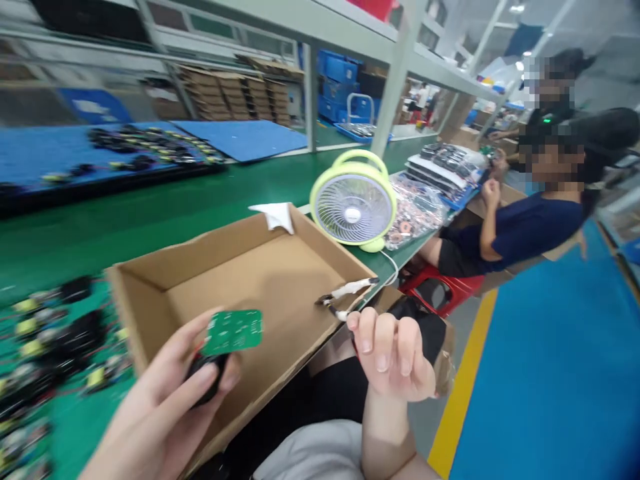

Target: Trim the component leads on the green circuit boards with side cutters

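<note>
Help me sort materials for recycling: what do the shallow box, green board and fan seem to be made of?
Shallow box: cardboard, matt brown, judging by its paper-like walls and folded corners. Green board in the left hand: probably rigid laminate, its smooth face bearing pale markings like a circuit board's. Fan: likely smooth moulded plastic, from its lime-green rim; the grille could be plastic or metal.

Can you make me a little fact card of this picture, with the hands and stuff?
Left hand: holds a green board and a black part
Right hand: fingers curled, near a white-handled tool; touching or not, unclear
Box: cardboard, open on top
Fan: lime-green rim, beside the box
Left of box: wired parts on the green table
</note>
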